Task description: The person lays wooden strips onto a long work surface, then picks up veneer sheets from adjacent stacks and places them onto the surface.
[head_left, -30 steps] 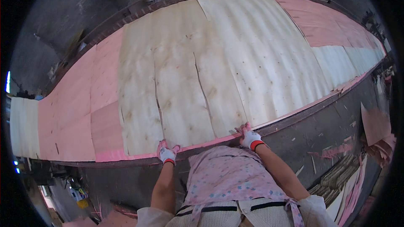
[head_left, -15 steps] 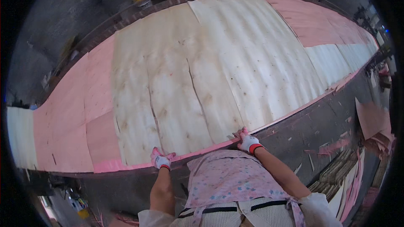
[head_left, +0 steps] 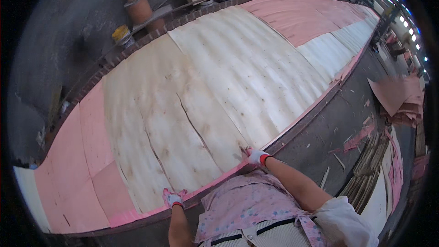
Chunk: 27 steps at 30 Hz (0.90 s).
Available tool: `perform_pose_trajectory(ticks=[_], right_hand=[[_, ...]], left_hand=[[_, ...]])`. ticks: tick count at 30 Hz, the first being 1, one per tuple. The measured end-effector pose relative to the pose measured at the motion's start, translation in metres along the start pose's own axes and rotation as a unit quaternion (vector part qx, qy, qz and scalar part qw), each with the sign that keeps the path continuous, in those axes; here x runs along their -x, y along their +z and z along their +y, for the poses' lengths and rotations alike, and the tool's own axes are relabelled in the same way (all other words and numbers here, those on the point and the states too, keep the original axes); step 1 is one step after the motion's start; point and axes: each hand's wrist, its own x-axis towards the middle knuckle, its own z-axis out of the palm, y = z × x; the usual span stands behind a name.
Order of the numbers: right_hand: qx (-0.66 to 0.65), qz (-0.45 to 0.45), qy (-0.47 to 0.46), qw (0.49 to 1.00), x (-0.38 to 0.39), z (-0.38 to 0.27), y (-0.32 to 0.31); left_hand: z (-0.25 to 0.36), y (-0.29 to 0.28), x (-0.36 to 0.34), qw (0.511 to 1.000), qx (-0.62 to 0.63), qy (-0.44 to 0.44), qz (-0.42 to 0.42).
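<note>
A pale wood veneer sheet with brown knots and long dark splits lies in front of me, its near edge at my hands. My left hand, in a white glove with pink-stained fingers and a red cuff, rests on that edge with thumb and fingers spread. Farther right, my right hand, gloved the same way, has its fingers closed on the edge near the sheet's right corner. A small dark, rough bit shows at its fingertips. Beside this sheet lies a whiter veneer sheet.
Pink sheets flank the pale ones at left, with more pink sheets at far right. Stacked veneer strips and a pile of pink sheets stand at right. Beyond the far edge are a yellow-rimmed bucket and brown drums.
The view has swung to the right, so the sheets appear tilted and shifted down-left. Both hands remain at the near edge of the veneer sheet.
</note>
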Motion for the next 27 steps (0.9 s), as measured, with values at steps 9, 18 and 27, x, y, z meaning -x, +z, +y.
perform_pose_trajectory(ticks=[9,18,27], right_hand=[[-0.608,0.196,0.040,0.768,0.063,0.079,0.014],[-0.674,0.315,0.076,0.664,0.165,0.103,0.105],[-0.616,0.411,0.143,0.657,0.245,0.124,0.152]], left_hand=[[0.001,-0.002,-0.047,0.786,0.533,-0.078,-0.303],[0.135,0.049,-0.036,0.882,0.403,0.231,-0.073],[0.246,0.070,0.077,0.762,0.262,0.406,-0.431]])
